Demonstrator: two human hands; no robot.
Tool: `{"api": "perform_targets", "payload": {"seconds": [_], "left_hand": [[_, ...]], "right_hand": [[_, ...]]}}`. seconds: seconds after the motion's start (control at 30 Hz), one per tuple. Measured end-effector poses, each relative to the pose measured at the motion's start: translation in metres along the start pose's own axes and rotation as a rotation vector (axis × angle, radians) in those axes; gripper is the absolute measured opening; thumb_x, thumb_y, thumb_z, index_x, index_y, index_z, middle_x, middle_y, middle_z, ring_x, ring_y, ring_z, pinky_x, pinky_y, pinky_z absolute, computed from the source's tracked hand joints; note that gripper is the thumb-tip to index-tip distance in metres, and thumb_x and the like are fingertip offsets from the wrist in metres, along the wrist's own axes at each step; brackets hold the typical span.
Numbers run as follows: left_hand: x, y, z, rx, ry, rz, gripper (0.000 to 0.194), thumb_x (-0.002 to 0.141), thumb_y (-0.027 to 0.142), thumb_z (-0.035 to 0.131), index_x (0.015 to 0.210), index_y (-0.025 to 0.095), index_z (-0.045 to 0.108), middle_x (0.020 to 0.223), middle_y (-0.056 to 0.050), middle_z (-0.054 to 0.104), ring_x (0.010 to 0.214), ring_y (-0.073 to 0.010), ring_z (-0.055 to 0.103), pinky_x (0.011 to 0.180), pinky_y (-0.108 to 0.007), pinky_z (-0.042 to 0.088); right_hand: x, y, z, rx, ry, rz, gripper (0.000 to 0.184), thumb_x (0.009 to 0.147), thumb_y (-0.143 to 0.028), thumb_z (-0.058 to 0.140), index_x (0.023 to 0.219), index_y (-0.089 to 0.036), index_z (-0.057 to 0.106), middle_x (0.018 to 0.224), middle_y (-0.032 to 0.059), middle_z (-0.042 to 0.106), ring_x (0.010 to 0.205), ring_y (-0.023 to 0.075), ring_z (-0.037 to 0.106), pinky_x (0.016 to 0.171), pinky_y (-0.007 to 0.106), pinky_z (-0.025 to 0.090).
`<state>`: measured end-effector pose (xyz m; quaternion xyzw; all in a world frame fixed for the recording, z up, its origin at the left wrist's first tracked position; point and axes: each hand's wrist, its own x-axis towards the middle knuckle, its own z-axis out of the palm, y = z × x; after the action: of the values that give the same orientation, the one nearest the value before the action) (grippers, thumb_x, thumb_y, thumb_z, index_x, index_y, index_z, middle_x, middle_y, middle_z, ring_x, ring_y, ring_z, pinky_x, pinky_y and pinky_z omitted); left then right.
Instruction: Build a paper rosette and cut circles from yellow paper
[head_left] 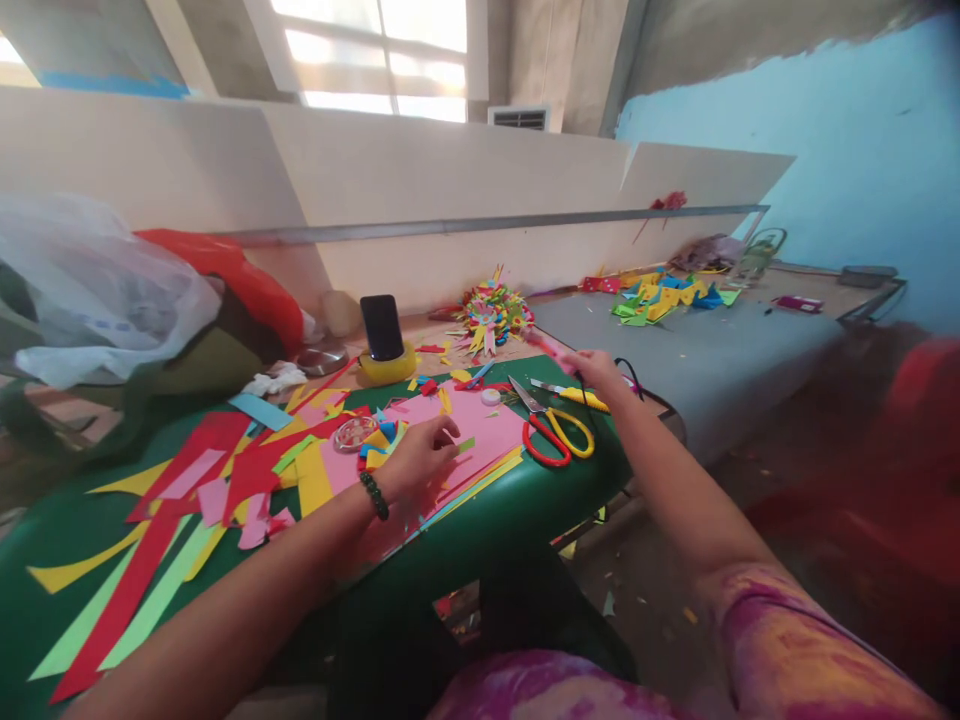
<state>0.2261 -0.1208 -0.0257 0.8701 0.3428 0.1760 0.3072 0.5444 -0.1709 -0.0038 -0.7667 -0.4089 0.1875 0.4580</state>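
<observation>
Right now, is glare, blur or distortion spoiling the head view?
Head view: the window burns out white; the red shape at right is smeared; the pinkish tool in the right hand looks soft; the left forearm seems stretched towards the corner; the scissors read fairly crisp.

The table (574, 500) is dark green. Toward its left end lie red strips (124, 600), pale green strips (159, 600) and yellow strips (60, 578). Pink paper (495, 430) reaches the near edge; toward the right edge are red-and-yellow-handled scissors (546, 411) and a yellow cutter (585, 399). The right hand (596, 370) holds something pink (553, 350). The person's sleeve (787, 640) swirls purple, pink and orange.
</observation>
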Motion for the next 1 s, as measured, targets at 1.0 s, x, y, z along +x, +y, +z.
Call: {"api": "perform_targets", "payload": {"seconds": [1.0], "left_hand": [[-0.009, -0.009, 0.007, 0.234, -0.099, 0.188, 0.025, 0.087, 0.013, 0.053, 0.070, 0.015, 0.072, 0.083, -0.007, 0.063, 0.080, -0.0173, 0.059, 0.075, -0.030, 0.048]], "right_hand": [[-0.134, -0.025, 0.009, 0.103, -0.685, -0.140, 0.042, 0.079, -0.053, 0.066, 0.098, -0.017, 0.062, 0.068, -0.0028, 0.054, 0.045, 0.0074, 0.043, 0.039, 0.021, 0.034]]}}
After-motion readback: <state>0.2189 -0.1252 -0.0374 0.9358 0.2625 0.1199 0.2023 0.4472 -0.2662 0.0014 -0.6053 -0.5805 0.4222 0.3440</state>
